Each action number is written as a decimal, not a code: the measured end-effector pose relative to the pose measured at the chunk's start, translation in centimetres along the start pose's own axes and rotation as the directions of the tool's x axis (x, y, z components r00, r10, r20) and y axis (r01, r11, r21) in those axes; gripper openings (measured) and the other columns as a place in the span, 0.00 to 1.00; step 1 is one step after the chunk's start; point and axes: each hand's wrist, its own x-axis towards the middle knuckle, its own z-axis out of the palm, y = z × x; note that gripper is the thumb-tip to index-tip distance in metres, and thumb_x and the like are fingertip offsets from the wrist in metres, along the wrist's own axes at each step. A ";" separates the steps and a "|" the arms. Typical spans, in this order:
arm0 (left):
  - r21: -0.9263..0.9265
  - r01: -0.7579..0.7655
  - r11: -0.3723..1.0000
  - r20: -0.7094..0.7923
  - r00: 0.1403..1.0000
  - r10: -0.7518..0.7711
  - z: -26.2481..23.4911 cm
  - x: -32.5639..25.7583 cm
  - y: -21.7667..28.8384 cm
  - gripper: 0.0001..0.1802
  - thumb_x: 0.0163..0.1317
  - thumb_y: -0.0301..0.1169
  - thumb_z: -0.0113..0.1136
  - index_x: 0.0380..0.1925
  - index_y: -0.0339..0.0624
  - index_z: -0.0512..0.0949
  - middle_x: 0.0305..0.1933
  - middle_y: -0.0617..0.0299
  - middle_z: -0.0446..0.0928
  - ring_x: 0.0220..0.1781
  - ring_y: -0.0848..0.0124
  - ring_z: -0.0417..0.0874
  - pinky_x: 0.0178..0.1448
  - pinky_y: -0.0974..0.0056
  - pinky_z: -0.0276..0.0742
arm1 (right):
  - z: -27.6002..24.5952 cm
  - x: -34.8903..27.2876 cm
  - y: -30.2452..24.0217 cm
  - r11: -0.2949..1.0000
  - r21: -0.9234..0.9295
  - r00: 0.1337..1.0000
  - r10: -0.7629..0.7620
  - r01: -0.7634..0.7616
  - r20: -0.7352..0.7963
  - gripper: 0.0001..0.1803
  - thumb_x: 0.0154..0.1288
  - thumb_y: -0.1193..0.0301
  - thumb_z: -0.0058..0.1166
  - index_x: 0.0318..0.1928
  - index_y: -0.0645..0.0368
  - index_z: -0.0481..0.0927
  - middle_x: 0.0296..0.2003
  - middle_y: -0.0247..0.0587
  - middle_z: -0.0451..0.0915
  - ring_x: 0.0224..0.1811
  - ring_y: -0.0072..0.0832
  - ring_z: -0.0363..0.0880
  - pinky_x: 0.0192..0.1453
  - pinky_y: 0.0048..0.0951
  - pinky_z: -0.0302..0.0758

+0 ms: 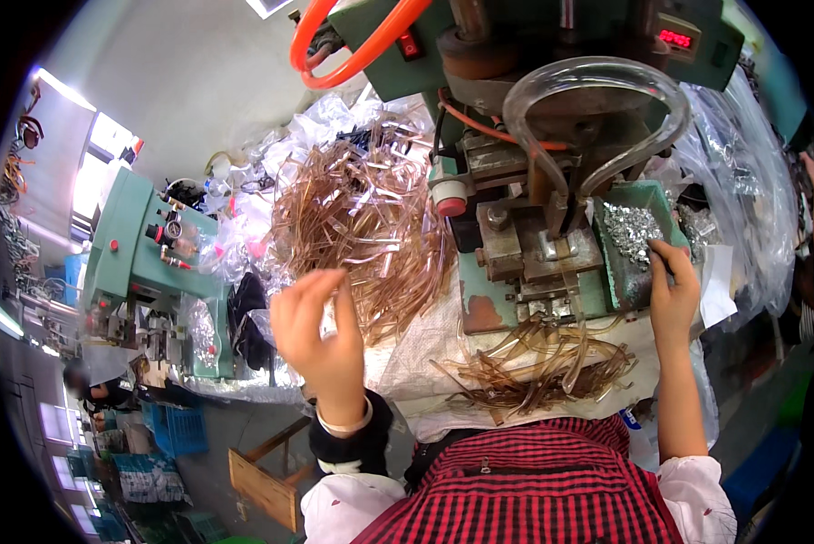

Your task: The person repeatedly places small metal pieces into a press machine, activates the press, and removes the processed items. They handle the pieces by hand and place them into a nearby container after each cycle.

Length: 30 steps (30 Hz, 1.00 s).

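My left hand [321, 331] is raised beside a large heap of clear brownish plastic strips [357, 218]. Its fingers are apart from the thumb, somewhat blurred, and nothing shows in them. On the right, the fingertips of my right hand [674, 286] are drawn together at the edge of small silver metal pieces [634, 231] in a green tray [617, 286]; what they pinch is too small to make out. Between my hands stands a green press [507, 290] with a metal die [557, 247]. A smaller bunch of strips [543, 367] lies in front of it.
A clear looped hose [597, 68] and an orange hose [357, 68] hang at the press head. A red-topped button [450, 199] sits at its left. Another green machine [135, 240] stands far left, above a wooden stool [264, 485]. Clear plastic sheeting [742, 172] covers the right side.
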 end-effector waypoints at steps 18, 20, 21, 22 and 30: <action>0.092 0.709 0.699 0.977 0.072 -0.202 6.5 2.8 -10.7 0.06 0.63 0.28 0.68 0.31 0.38 0.87 0.25 0.63 0.84 0.22 0.78 0.78 0.29 0.70 0.72 | -1.3 0.8 -5.7 0.944 0.319 0.997 0.068 -0.079 0.046 0.09 0.63 0.82 0.61 0.44 0.64 0.85 0.39 0.38 0.85 0.41 0.26 0.82 0.48 0.27 0.76; 0.097 0.872 0.480 0.980 0.002 -0.201 5.6 2.2 -10.9 0.04 0.65 0.26 0.67 0.38 0.38 0.86 0.28 0.65 0.84 0.21 0.80 0.76 0.27 0.73 0.69 | 0.1 2.6 -8.0 0.938 0.338 0.993 -0.099 0.073 0.059 0.11 0.60 0.82 0.63 0.44 0.64 0.86 0.40 0.42 0.86 0.41 0.30 0.84 0.49 0.29 0.77; 0.051 0.917 0.396 0.987 0.015 -0.162 5.4 1.8 -9.6 0.04 0.65 0.25 0.68 0.38 0.37 0.84 0.30 0.64 0.84 0.23 0.79 0.78 0.28 0.74 0.71 | 1.0 3.2 -8.6 0.925 0.346 0.983 -0.179 0.154 0.041 0.11 0.59 0.82 0.64 0.44 0.64 0.86 0.40 0.44 0.86 0.42 0.32 0.85 0.50 0.30 0.78; -0.027 0.950 0.310 0.983 0.081 -0.164 5.2 0.5 -8.8 0.04 0.65 0.24 0.67 0.39 0.38 0.83 0.30 0.64 0.84 0.24 0.78 0.80 0.26 0.75 0.69 | 2.6 3.3 -9.3 0.903 0.422 0.994 -0.103 0.080 0.033 0.12 0.59 0.81 0.65 0.45 0.64 0.85 0.40 0.43 0.86 0.43 0.30 0.85 0.51 0.29 0.78; -0.696 0.694 0.185 0.604 0.705 -0.372 3.7 -1.2 2.9 0.09 0.75 0.28 0.56 0.50 0.36 0.75 0.35 0.55 0.82 0.32 0.71 0.83 0.34 0.68 0.81 | 5.7 2.2 -12.2 0.511 0.799 0.944 0.247 -0.317 0.217 0.21 0.66 0.83 0.60 0.59 0.67 0.75 0.44 0.38 0.84 0.48 0.20 0.81 0.56 0.23 0.76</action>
